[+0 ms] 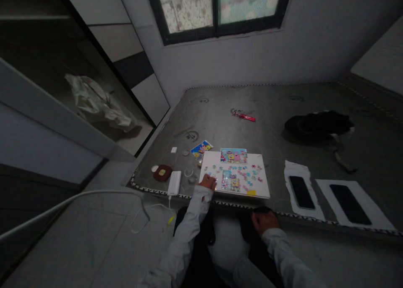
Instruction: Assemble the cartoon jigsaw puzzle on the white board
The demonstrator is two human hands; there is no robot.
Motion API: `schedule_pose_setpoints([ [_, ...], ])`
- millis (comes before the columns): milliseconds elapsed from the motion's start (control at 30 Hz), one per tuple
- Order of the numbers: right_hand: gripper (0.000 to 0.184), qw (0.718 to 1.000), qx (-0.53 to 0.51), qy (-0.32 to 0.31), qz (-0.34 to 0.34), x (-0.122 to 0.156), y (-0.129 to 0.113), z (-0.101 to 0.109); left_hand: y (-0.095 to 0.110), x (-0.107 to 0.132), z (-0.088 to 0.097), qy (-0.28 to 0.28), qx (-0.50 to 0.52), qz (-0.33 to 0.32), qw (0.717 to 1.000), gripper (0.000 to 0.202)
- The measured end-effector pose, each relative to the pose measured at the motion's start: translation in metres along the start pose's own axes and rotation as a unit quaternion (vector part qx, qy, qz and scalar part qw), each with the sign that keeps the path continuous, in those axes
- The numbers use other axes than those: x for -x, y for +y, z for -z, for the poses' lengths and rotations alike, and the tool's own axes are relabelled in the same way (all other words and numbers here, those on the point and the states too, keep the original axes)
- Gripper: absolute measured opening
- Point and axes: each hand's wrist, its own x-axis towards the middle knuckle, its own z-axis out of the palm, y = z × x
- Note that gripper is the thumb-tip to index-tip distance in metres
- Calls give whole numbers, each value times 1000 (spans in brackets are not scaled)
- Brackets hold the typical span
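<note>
Head view, left to right. A white power bank (174, 183) with its cable (141, 208) lay at the near edge of the mattress (283, 95), just beside the white board (210, 158). The left hand (208, 181) rested on the board's near left corner, arm stretched forward, wrist low, fingers bent down onto the surface; whether they pinched a piece could not be told. Loose puzzle pieces (248, 176) lay scattered over the board around a small joined patch (229, 181), with a picture card (233, 155) at its far edge. Judged risks: the board sat close to the mattress edge, so a drag of the sleeve or a push from the wrist could sweep pieces to the floor or break up the joined patch; the dim light could also cause a wrong pick. The right hand (264, 221) was off the board, below the mattress edge over the dark lap, back upward, fingers curled; its grip could not be told. Two phones (301, 191) lay well apart to the right.
</note>
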Motion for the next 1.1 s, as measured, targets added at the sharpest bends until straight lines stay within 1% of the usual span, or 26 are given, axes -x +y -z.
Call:
schedule_pose_setpoints([
  [200, 52, 1000, -1, -9, 5, 0, 2, 1, 8, 7, 0, 7, 31, 23, 999, 25],
  [367, 53, 1000, 3, -16, 1, 0, 1, 0, 9, 7, 2, 16, 39, 28, 999, 25],
  [600, 53, 1000, 6, -20, -1, -1, -1, 3, 10, 4, -5, 19, 53, 60, 997, 19],
  [700, 52, 1000, 7, -20, -4, 0, -1, 4, 8, 5, -5, 24, 57, 51, 997, 18],
  [833, 52, 1000, 5, -19, -1, 0, -1, 4, 3, 7, -2, 24, 64, 18, 997, 19],
  [967, 53, 1000, 7, -17, -4, 0, -1, 3, 1, 5, -2, 4, 52, 0, 999, 29],
  [1100, 52, 1000, 5, -16, -4, 0, -1, 3, 2, 2, -4, 1, 43, -2, 999, 36],
])
